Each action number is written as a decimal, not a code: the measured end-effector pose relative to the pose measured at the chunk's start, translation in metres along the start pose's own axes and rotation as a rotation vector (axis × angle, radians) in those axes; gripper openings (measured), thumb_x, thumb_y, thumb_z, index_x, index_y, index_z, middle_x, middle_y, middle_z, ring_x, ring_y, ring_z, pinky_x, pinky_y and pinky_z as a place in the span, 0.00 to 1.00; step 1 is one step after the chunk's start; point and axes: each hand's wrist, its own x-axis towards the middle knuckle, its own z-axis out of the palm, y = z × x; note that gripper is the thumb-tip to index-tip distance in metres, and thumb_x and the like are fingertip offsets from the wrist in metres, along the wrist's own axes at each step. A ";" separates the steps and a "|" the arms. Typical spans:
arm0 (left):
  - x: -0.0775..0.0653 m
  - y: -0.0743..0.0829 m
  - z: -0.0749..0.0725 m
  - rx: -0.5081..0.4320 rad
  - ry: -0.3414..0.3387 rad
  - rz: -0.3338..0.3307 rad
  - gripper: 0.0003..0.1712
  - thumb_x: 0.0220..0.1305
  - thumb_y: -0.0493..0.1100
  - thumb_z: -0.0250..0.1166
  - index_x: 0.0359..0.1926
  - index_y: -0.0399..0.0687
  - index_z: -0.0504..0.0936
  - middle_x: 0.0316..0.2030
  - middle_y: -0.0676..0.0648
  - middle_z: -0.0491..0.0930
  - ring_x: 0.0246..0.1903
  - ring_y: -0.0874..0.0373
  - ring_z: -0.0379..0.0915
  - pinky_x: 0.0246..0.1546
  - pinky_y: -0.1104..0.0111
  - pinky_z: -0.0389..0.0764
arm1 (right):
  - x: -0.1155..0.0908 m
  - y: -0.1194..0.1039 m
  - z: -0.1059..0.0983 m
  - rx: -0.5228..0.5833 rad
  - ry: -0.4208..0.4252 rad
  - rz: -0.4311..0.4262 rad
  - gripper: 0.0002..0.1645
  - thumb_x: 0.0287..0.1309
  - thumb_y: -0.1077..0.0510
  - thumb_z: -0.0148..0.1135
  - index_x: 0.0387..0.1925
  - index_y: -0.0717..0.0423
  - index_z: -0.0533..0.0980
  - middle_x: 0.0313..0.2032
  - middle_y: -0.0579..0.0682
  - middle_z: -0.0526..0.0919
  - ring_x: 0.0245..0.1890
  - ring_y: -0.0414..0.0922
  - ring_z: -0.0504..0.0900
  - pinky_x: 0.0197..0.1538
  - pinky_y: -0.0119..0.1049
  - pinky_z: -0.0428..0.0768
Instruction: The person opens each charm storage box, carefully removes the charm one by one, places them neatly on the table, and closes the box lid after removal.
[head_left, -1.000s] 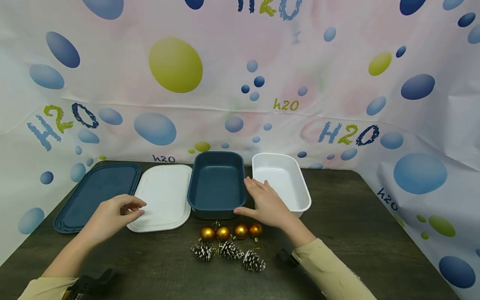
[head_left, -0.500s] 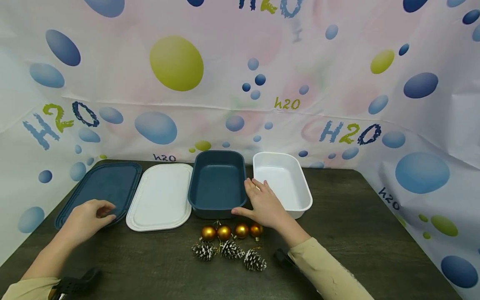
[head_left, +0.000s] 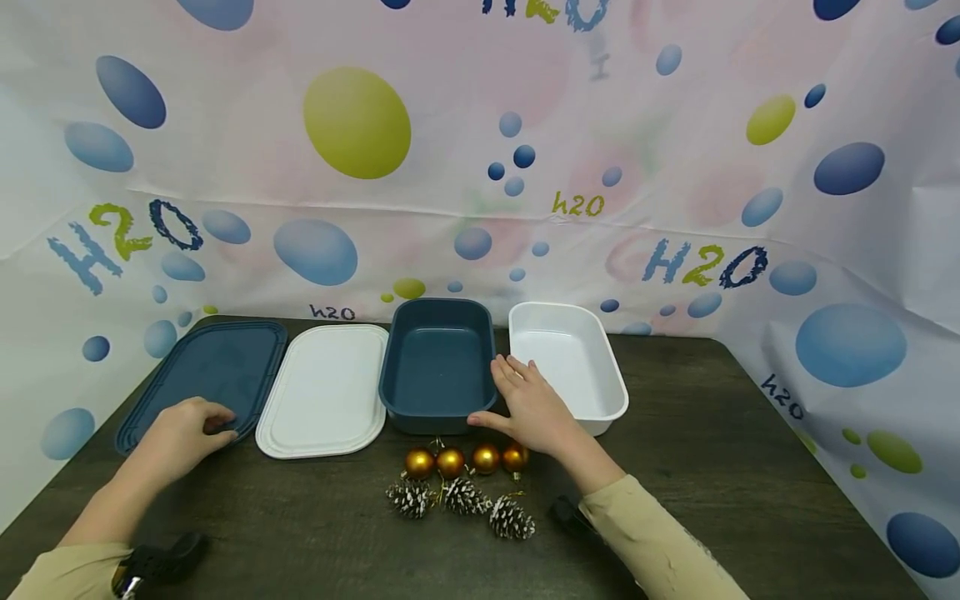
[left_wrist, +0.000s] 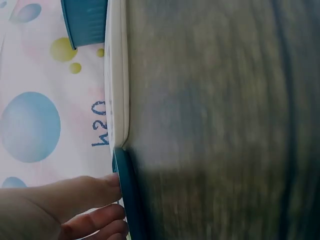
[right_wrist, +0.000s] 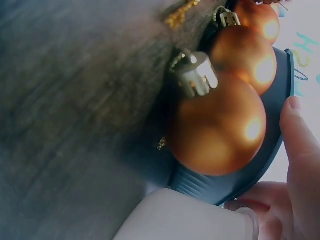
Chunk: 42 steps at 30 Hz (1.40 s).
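My left hand (head_left: 176,437) is at the near right corner of the dark blue lid (head_left: 217,367), thumb and fingers loosely bent. In the left wrist view, the thumb (left_wrist: 100,187) and fingertips meet the lid's upper face beside its edge. My right hand (head_left: 532,408) lies at the near right corner of the dark blue container (head_left: 431,423), fingers fairly straight along its right rim and thumb spread toward the near rim. Part of the white container (head_left: 566,367) is hidden behind that hand. Between the blue lid and blue container lies a white lid (head_left: 326,392).
Several gold Christmas balls (head_left: 450,462) line up in front of the blue container, partly filling the right wrist view. Nearer me are three snow-tipped pine cones (head_left: 465,497). A patterned curtain (head_left: 450,167) hangs behind the dark wooden table (head_left: 337,542).
My left hand has moved left from over the white lid to the blue lid, then down onto its corner. My right hand stays at the blue container.
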 end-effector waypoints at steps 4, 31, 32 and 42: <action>0.000 0.004 0.001 -0.026 -0.002 0.016 0.07 0.52 0.31 0.69 0.33 0.30 0.82 0.27 0.45 0.77 0.28 0.49 0.74 0.29 0.54 0.77 | 0.000 0.000 0.000 0.011 0.002 -0.001 0.55 0.56 0.29 0.55 0.69 0.67 0.58 0.69 0.63 0.58 0.70 0.57 0.54 0.69 0.54 0.50; 0.011 0.034 -0.006 0.037 0.065 -0.151 0.22 0.47 0.36 0.71 0.37 0.22 0.72 0.27 0.33 0.74 0.24 0.45 0.70 0.24 0.52 0.73 | 0.000 -0.001 0.003 0.017 -0.013 0.014 0.56 0.56 0.28 0.54 0.69 0.67 0.57 0.69 0.62 0.57 0.71 0.56 0.53 0.69 0.53 0.50; 0.011 0.035 -0.005 0.044 0.117 -0.121 0.20 0.45 0.34 0.70 0.36 0.22 0.73 0.26 0.33 0.73 0.24 0.44 0.69 0.23 0.52 0.73 | 0.000 -0.001 0.003 0.018 -0.012 0.014 0.56 0.56 0.28 0.54 0.69 0.67 0.57 0.69 0.62 0.57 0.71 0.56 0.53 0.69 0.53 0.50; 0.006 0.051 -0.010 0.089 0.542 0.050 0.07 0.39 0.26 0.60 0.26 0.31 0.73 0.23 0.37 0.70 0.23 0.43 0.64 0.21 0.53 0.68 | 0.001 0.000 0.002 0.017 0.008 0.003 0.56 0.56 0.29 0.55 0.69 0.68 0.58 0.69 0.63 0.58 0.70 0.57 0.54 0.69 0.54 0.52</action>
